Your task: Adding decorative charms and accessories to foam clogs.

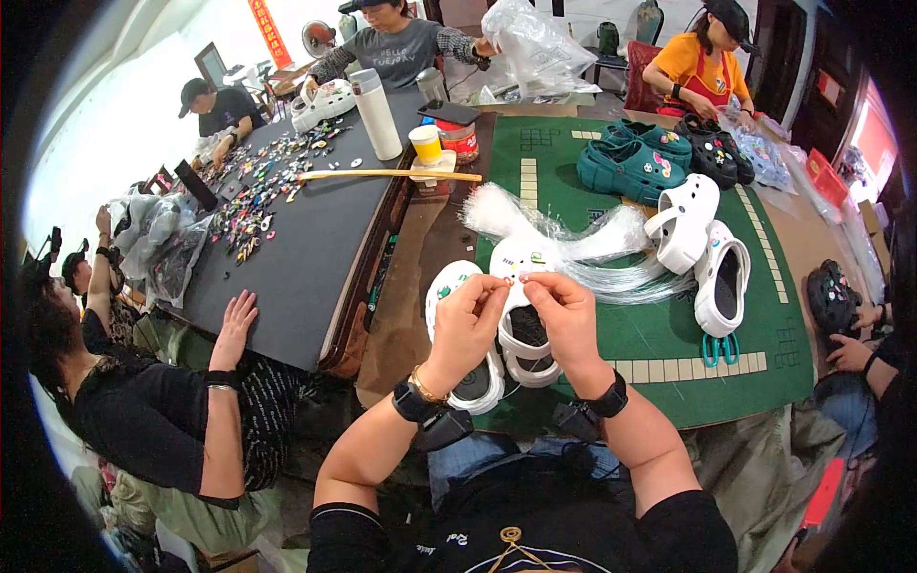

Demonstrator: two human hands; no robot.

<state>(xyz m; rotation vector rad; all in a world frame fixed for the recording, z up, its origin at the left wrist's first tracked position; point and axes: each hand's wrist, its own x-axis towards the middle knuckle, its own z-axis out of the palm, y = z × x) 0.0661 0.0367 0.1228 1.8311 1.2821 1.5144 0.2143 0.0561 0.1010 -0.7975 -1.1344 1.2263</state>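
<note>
Black and matte, the long table top (296,258) at the left carries a scatter of small, bright shoe charms (253,196), with another person's open hand (235,325) resting flat on its near edge. Further back on it stand a tall white cylindrical flask (374,113) and a small yellow-lidded jar (426,143), and a pale wooden stick (387,175) lies across toward the brown gap between the tables. On the green felt mat (669,334), two smooth white foam clogs (487,325) lie side by side directly under the person's hands. The left hand (465,320) is closed, thumb and fingertips pinched on something too small to make out, just above the toe of the white clog beneath it; the right hand (565,310) is pinched shut the same way, its fingertips nearly meeting the left's. Behind them lies crinkled clear plastic wrapping (583,244). To the right sit another pair of white clogs (702,248), perforated and rounded, with green-handled scissors (721,349) near their heels, and teal clogs (630,158) and black clogs (714,148) beyond.
</note>
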